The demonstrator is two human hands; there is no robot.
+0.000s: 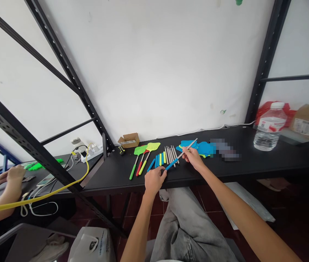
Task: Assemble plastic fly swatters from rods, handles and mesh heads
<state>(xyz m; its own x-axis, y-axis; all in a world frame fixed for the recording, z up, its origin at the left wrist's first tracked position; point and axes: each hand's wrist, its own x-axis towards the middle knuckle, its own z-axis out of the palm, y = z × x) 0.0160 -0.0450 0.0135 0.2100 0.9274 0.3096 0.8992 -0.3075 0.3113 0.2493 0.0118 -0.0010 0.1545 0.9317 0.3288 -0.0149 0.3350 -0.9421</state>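
Observation:
My left hand (154, 179) is closed around the lower end of a blue handle grip (172, 164). A thin metal rod (191, 143) runs out of that grip, up and to the right. My right hand (193, 158) pinches the rod above the grip. Left of my hands lie assembled fly swatters in green, red and yellow (143, 166). Loose blue and yellow grips (160, 160) lie in a row beside several bare metal rods (170, 154). Blue swatter heads (204, 147), with some yellow ones under them, are piled behind my right hand.
A small open cardboard box (129, 140) stands against the wall. On the right of the black table (242, 165) is a water bottle (270, 127). Metal shelf posts (69, 72) frame the space. A yellow cable (61, 188) crosses the left, near another person's hands (15, 174).

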